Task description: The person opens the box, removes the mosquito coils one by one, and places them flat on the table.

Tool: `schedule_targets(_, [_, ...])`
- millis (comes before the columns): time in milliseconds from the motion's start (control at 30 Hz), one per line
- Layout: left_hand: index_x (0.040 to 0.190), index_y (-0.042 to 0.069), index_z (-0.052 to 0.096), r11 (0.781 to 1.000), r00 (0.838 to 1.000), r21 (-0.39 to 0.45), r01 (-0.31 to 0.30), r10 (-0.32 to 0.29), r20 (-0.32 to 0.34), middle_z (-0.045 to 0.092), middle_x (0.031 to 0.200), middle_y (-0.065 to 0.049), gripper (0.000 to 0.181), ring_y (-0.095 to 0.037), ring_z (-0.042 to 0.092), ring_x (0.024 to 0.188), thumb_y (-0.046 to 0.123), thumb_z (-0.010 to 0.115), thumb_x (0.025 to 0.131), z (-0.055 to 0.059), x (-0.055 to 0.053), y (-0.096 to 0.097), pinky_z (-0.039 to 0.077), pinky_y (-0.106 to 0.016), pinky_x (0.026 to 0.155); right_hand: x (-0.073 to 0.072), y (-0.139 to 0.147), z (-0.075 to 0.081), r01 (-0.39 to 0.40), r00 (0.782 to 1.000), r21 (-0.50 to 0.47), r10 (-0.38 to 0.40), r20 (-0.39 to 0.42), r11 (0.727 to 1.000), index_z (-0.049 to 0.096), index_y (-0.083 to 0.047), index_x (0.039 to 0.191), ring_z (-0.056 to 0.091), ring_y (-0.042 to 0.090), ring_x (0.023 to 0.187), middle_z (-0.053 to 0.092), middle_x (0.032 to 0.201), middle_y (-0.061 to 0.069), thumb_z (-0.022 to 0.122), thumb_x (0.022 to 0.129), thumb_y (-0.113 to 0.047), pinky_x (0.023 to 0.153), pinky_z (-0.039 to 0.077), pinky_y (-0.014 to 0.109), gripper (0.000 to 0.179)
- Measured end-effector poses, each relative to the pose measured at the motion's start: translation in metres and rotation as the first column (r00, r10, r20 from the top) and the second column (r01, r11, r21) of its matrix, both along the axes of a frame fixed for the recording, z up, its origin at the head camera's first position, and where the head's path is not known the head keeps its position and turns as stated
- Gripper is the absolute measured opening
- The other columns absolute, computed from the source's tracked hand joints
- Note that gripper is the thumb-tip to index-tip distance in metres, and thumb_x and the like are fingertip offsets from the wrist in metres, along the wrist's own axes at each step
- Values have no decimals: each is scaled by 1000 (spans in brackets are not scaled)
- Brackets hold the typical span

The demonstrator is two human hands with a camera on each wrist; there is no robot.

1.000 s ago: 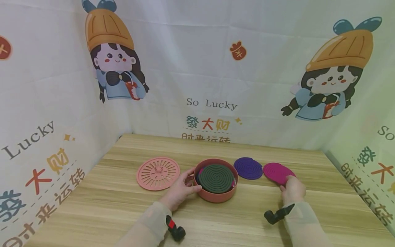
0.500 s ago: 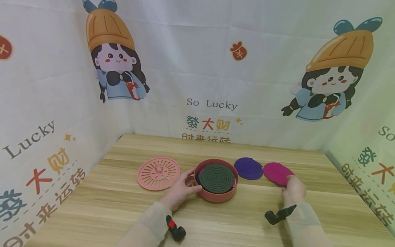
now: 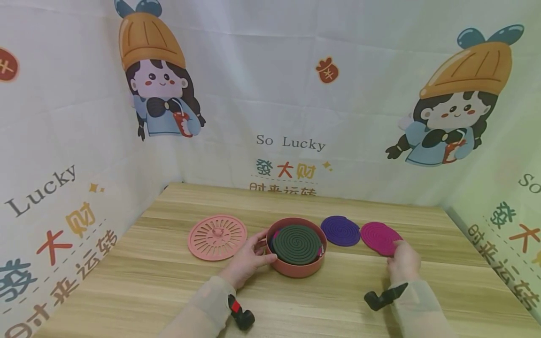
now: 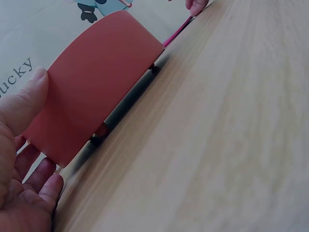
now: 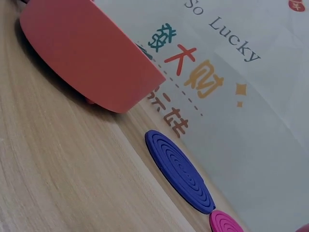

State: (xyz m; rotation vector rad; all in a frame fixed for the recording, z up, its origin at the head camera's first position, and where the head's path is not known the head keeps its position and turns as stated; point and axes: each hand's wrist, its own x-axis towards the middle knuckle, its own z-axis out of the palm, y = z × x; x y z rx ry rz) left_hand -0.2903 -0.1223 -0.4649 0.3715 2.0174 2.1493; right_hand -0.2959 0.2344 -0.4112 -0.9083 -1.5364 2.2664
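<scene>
So — red bowl (image 3: 297, 270) stands on the surface (image 3: 329, 300), green coil (image 3: 297, 244) inside it. Left hand (image 3: 249, 260): grip clasps the bowl's left side. Right hand (image 3: 404, 263): grip pinches the magenta coils (image 3: 378, 238) at the edge — well right of the bowl. Purple coil (image 3: 340, 231) just right of bowl, slotted pink lid (image 3: 217, 233) left.

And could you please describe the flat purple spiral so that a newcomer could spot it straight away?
On the wooden table, find the round red container near the middle. Just right of it in the head view lies the purple spiral. Its colour sets it apart: the dark green spiral sits in the container, and the right hand holds the magenta spiral.
</scene>
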Motion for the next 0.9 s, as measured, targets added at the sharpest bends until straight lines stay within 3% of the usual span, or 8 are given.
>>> schedule_targets(133, [150, 7, 30, 1000, 1000, -2, 2, -2, 5, 36, 148, -19, 81, -35, 35, 137, 9, 76, 83, 0, -1, 1, 42, -35, 103, 3, -3, 3, 12, 1000, 73, -10, -25, 997, 47, -4, 133, 35, 12, 114, 32, 148, 6, 46, 93, -8, 85, 38, 22, 40])
schedule_targets(267, [149, 6, 30, 1000, 1000, -4, -1, 1, 5, 36, 148, -19, 81, -35, 35, 137, 10, 76, 82, -1, -2, 1, 43, -36, 103, 4, -11, 9, -44, 995, 158, 57, -79, 987, 54, -7, 105, 41, 7, 81, 50, 108, 5, 48, 94, -8, 71, 39, 18, 13])
schedule_targets(333, [149, 6, 30, 1000, 1000, -8, -6, 6, 4, 37, 147, -20, 81, -35, 36, 136, 10, 76, 82, -1, -2, 1, 43, -35, 102, 5, -17, 12, -111, 987, 191, 130, -91, 975, 54, -4, 110, 43, 9, 81, 47, 100, 1, 47, 95, -10, 73, 41, 22, 17])
schedule_targets(400, [150, 6, 30, 1000, 1000, -9, -9, 10, 8, 38, 147, -20, 81, -34, 37, 136, 10, 76, 83, -1, -1, 1, 44, -35, 102, 5, -23, 16, -186, 973, 225, 211, -93, 956, 51, 1, 122, 45, 12, 90, 50, 107, 5, 45, 96, -10, 82, 42, 25, 30])
schedule_targets(500, [150, 5, 29, 1000, 1000, -10, -8, 8, 6, 38, 146, -21, 81, -35, 37, 135, 10, 75, 83, -1, -1, 2, 44, -34, 101, 4, -34, 21, -276, 947, 287, 311, -84, 917, 39, 7, 139, 50, 10, 95, 52, 117, 7, 45, 96, -10, 86, 44, 24, 47])
schedule_targets(633, [150, 5, 29, 1000, 1000, -17, -9, 9, 2, 38, 146, -21, 81, -34, 37, 135, 11, 76, 83, -1, -1, 2, 44, -34, 101, 2, -51, 25, -371, 904, 346, 421, -79, 862, 34, 9, 141, 53, 8, 91, 53, 117, 9, 47, 97, -10, 86, 46, 25, 50])
schedule_targets(767, [150, 5, 28, 1000, 1000, -25, -12, 12, -3, 38, 146, -20, 82, -34, 37, 136, 12, 76, 83, -1, -1, 2, 43, -34, 102, -1, -68, 27, -464, 840, 411, 538, -78, 784, 31, 11, 142, 48, 31, 115, 41, 137, 24, 45, 99, -11, 103, 39, 42, 50])
schedule_targets(900, [150, 5, 29, 1000, 1000, -22, -17, 17, 0, 38, 147, -20, 82, -34, 36, 136, 11, 76, 83, 0, -1, 2, 41, -35, 104, -4, -82, 25, -519, 783, 507, 621, -42, 688, 37, 9, 140, 42, 43, 126, 41, 140, 29, 48, 100, -13, 107, 35, 51, 47])
